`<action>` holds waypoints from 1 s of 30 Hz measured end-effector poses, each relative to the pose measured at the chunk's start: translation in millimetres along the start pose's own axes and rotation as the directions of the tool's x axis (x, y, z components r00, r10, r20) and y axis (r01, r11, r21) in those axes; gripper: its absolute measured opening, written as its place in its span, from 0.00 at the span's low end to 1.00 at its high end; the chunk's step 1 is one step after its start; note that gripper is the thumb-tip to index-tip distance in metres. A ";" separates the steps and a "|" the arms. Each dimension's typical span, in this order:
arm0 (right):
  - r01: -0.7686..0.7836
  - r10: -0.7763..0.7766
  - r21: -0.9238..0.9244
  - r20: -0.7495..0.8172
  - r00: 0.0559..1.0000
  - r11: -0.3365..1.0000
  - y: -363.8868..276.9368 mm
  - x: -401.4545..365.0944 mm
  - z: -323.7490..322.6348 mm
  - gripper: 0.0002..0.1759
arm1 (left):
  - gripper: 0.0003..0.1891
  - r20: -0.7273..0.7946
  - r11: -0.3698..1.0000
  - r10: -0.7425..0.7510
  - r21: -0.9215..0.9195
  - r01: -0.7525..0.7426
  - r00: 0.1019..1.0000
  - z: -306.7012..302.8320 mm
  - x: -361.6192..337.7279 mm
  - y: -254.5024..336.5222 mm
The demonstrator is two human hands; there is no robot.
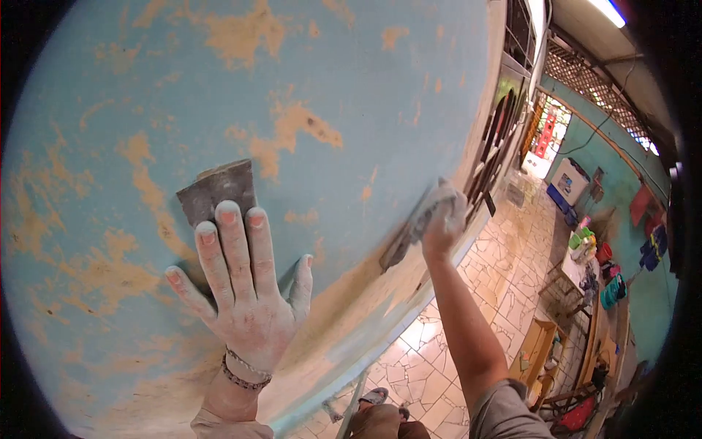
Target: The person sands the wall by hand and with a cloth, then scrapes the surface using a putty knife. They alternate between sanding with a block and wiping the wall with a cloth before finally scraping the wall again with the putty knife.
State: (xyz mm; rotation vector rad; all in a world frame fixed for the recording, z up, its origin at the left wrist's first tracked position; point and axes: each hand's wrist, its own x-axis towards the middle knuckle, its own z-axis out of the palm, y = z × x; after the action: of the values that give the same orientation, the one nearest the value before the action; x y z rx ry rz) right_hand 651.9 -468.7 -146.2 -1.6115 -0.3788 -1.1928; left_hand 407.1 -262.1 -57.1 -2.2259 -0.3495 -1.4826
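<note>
My left hand (252, 300), pale with dust, lies flat on a blue painted wall (380, 95) with its fingers stretched out. Beneath its fingertips is a dark grey piece of sandpaper (218, 190), its upper part showing and the rest covered. Farther right, my right hand (444, 212) is closed and somewhat blurred near the wall's edge. Against the wall beside it is another dark grey sheet (397, 249) that looks like sandpaper; the fingers partly hide it. Tan patches show through the blue paint around both hands.
Shelves with dark items (501, 121) stand beyond the wall's right edge. Below is a stone-patterned tile floor (493, 271). At the right, a white table (578, 274) bears colourful items near a wooden drawer unit (537, 347). A white appliance (569, 181) stands farther back.
</note>
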 end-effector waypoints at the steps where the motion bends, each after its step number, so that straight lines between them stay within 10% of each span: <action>1: -0.162 0.153 0.179 0.063 0.986 0.970 0.4 -9.8 -13.6 0.13 | 0.44 0.016 0.999 -0.031 -0.014 0.032 0.999 0.3 -2.3 2.5; 4: -0.519 0.444 0.511 0.272 0.854 0.685 -8.9 -39.3 -64.5 0.09 | 0.43 0.134 0.997 -0.052 -0.048 0.058 0.990 10.7 -34.3 25.5; 9: -0.699 0.623 0.244 0.322 0.713 0.672 24.2 -114.4 -145.2 0.08 | 0.44 0.328 0.994 0.100 -0.069 -0.082 0.939 26.3 -102.8 57.4; 11: -0.673 0.571 0.259 0.372 0.732 0.693 45.1 -123.9 -174.4 0.09 | 0.45 0.344 0.976 0.145 0.103 -0.191 0.928 18.0 -45.0 53.2; 15: -0.738 0.685 0.160 0.284 0.671 0.656 30.7 -107.0 -218.7 0.09 | 0.45 -0.116 0.957 0.066 0.288 -0.030 0.991 -11.6 137.3 33.5; 18: -0.722 0.670 0.241 0.268 0.692 0.649 32.8 -97.7 -229.2 0.08 | 0.48 -0.209 0.997 0.037 0.076 -0.022 0.977 11.5 118.9 38.2; 22: -0.749 0.695 0.114 0.305 0.651 0.652 36.5 -106.3 -238.8 0.08 | 0.47 0.508 0.997 0.021 0.052 -0.055 0.861 24.3 -63.9 74.6; 26: -0.780 0.714 0.178 0.319 0.623 0.600 6.0 -85.3 -231.5 0.08 | 0.41 0.388 0.992 0.101 0.027 -0.121 0.916 42.0 -109.5 65.2; 30: -0.707 0.631 0.193 0.337 0.699 0.680 -5.3 -40.6 -208.5 0.09 | 0.40 0.187 0.998 -0.001 0.066 -0.012 0.982 2.2 55.1 54.3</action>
State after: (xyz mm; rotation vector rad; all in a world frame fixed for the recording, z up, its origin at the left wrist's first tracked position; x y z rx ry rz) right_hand 524.3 -633.8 -186.4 -1.4216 -0.0821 -0.3352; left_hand 454.4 -310.1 -19.1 -2.3157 -0.4450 -1.2420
